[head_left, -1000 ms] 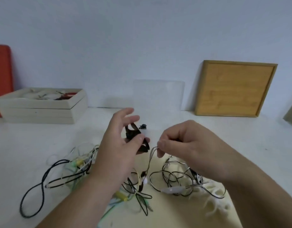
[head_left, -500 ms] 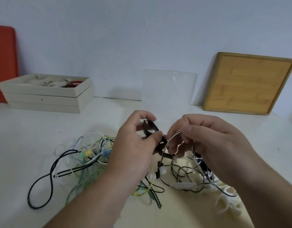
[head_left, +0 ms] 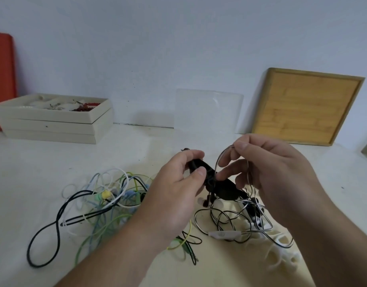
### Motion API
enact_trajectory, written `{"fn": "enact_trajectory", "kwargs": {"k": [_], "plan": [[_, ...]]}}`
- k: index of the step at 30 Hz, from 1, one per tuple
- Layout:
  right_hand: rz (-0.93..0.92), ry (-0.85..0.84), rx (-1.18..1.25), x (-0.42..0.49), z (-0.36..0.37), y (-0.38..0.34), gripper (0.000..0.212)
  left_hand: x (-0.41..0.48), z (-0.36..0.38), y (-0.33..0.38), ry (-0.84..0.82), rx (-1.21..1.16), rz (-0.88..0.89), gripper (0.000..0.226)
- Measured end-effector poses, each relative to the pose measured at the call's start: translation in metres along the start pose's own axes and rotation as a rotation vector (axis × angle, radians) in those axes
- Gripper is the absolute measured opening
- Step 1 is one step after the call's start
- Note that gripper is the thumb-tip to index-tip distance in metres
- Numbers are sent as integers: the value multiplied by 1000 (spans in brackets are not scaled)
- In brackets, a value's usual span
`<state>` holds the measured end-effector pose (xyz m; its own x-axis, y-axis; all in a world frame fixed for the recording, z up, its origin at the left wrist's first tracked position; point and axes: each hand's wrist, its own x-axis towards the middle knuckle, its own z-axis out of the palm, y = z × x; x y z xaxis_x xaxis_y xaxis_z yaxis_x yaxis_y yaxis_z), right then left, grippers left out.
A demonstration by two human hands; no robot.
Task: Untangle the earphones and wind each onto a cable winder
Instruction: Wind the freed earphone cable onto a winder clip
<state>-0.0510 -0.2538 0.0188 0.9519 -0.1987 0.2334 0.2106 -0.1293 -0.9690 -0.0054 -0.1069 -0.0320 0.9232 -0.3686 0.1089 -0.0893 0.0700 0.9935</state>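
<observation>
My left hand (head_left: 174,191) grips a dark flat cable winder (head_left: 221,186) above the table, thumb and fingers closed on its upper end. Beside it my right hand (head_left: 271,168) pinches a loop of the black-and-white earphone cable (head_left: 224,219), held against the winder. The rest of that cable lies in loose coils below, with its white inline remote (head_left: 224,235). A tangle of black, green, blue, white and yellow earphones (head_left: 99,201) lies on the table to the left. Pale winders (head_left: 281,255) lie at the lower right, blurred.
Stacked cream trays (head_left: 54,125) with small items stand at the back left, in front of a red panel (head_left: 2,79). A clear sheet (head_left: 207,110) and a wooden board (head_left: 304,106) lean against the wall.
My right hand has lifted the cable loop up and brought it against the winder. My left hand has shifted its grip and now closes on the winder's upper end.
</observation>
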Motion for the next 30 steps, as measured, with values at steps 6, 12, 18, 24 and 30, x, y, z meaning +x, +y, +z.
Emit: {"fn": "enact_trajectory", "kwargs": {"k": [6,12,18,24,30], "plan": [[26,23,92,1,-3,-1,34,-1,1,1,61,58,-4,41],[-39,48,96,3,-6,4,28,0,-2,-1,104,82,26,35],[-57,18,-25,2,-8,6,25,-2,-3,-3,60,110,38,33],[-37,-41,-87,2,-13,4,29,-6,-8,3,19,264,94,34],[0,-108,-136,2,-12,0,21,-15,-5,13,-90,344,174,40]]}}
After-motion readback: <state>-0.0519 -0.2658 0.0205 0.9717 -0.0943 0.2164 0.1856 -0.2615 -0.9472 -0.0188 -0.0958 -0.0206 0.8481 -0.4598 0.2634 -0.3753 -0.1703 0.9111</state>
